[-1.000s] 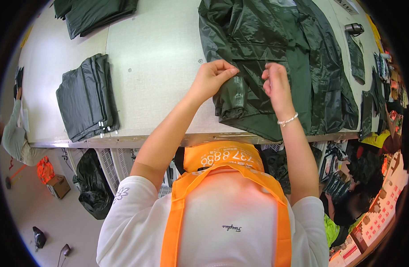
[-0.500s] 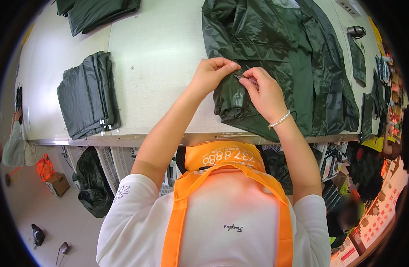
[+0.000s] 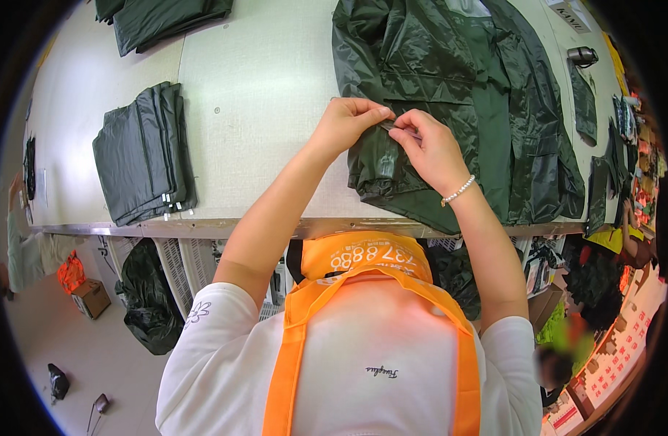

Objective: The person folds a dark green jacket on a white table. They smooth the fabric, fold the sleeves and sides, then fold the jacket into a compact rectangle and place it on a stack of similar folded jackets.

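Note:
A shiny dark green jacket (image 3: 494,123) lies spread on the pale table in front of me. Over its left part, my left hand (image 3: 352,120) has thumb and forefinger pinched together. My right hand (image 3: 428,149), with a beaded bracelet (image 3: 459,190) at the wrist, is closed in a pinch just beside it. Something thin and greyish (image 3: 389,124) shows between the fingertips, too small to name. Below the hands, the jacket's lower left part (image 3: 385,163) is bunched in folds.
A stack of folded dark green garments (image 3: 141,156) sits on the table's left side, with another pile (image 3: 170,22) at the far left. At the right are a dark flask-like object (image 3: 582,56) and flat green pieces (image 3: 584,109). The metal table edge (image 3: 334,227) runs before me.
Both hands stay almost in place, still pinching close together. At the far left, another person's arm and sleeve have shifted.

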`<state>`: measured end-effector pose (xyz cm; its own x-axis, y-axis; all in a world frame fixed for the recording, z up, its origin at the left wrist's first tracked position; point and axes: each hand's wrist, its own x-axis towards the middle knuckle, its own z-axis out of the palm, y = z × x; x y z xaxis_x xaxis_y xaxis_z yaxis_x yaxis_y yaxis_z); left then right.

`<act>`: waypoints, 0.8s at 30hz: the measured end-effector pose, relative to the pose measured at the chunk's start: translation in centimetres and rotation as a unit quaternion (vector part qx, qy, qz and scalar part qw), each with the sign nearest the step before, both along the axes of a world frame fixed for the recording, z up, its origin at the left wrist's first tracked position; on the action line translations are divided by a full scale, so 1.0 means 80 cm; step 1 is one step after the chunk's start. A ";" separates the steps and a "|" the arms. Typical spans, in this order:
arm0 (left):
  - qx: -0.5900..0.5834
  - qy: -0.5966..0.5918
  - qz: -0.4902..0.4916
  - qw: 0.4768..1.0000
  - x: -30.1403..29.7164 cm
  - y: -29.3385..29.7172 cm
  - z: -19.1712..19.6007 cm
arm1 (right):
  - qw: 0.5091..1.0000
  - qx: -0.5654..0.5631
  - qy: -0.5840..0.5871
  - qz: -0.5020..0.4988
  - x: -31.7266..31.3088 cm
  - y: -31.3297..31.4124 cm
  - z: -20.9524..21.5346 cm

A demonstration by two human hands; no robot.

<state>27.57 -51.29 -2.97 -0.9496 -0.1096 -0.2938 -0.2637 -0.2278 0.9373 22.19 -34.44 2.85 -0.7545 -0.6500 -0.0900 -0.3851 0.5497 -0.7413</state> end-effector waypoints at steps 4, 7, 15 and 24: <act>-0.007 -0.009 -0.004 1.000 -0.002 0.000 0.002 | 1.000 0.017 0.020 0.004 0.001 -0.002 0.002; -0.012 -0.014 -0.009 1.000 -0.002 -0.001 -0.002 | 0.999 0.026 0.028 0.003 0.002 -0.001 0.001; 0.020 -0.021 -0.002 1.000 0.002 -0.004 -0.002 | 0.996 -0.053 -0.056 -0.042 -0.006 0.017 -0.021; -0.060 0.029 0.046 0.997 0.005 0.005 -0.005 | 0.962 -0.140 -0.227 -0.053 -0.014 0.005 -0.050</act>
